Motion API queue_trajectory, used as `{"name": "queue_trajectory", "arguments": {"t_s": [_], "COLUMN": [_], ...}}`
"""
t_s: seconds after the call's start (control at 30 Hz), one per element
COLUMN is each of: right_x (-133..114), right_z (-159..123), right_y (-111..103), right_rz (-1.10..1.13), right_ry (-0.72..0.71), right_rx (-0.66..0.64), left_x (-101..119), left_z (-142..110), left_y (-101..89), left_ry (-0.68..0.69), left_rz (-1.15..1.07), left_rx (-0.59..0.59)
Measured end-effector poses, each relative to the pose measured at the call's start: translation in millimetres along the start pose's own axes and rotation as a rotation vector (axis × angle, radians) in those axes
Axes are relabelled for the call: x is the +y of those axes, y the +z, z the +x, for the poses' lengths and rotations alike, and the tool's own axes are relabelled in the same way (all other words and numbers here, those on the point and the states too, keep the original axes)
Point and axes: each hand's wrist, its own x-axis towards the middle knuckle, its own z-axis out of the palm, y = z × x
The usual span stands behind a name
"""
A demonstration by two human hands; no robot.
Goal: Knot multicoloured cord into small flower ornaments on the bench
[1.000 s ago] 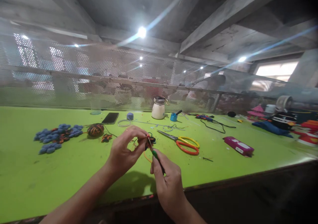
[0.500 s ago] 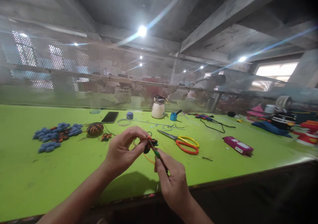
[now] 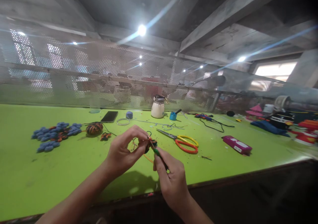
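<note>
Between thumb and fingertips my left hand point(image 3: 126, 146) pinches a small dark and orange crocheted piece point(image 3: 151, 144). My right hand point(image 3: 171, 174) grips a crochet hook point(image 3: 156, 150) with a green and dark handle, and the hook's metal end meets the crocheted piece. An orange strand of yarn point(image 3: 148, 157) hangs below the work. Off to the left lie a ball of dark and orange yarn point(image 3: 94, 129) and a small orange-and-dark crocheted flower point(image 3: 105, 136). Fingers partly cover the worked piece, so its full shape is hidden.
Scissors point(image 3: 182, 142) with yellow and orange handles lie just right of my hands. Blue crocheted flowers point(image 3: 51, 134), a phone point(image 3: 109, 116), a cream jar point(image 3: 158, 109), a glue gun point(image 3: 204, 116) and a purple box point(image 3: 237, 145) rest on the green table point(image 3: 81, 187).
Both hands hold nearly the same place. The hook and the crocheted piece have shifted very slightly, and the whole view has moved a little.
</note>
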Motion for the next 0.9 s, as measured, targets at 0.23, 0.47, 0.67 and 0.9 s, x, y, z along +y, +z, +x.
{"name": "queue_trajectory", "arguments": {"t_s": [0.23,0.47,0.67,0.9], "right_x": [-11,-15,-15,-14], "right_z": [-2,-6,-4,-4], "right_y": [3,11,11,12], "right_rz": [0.344,0.637,0.688,0.693], "right_ry": [0.352,0.512,0.555,0.567], "right_rx": [-0.055,-0.063,-0.088,-0.08], "left_x": [3,6,6,1], "left_z": [5,1,-4,-2], "left_y": [1.5,2.1,1.2,0.3], "left_ry": [0.15,0.082,-0.23,-0.227], "left_rz": [0.234,0.154,-0.155,-0.054], "left_rx": [0.059,0.051,-0.016,-0.051]}}
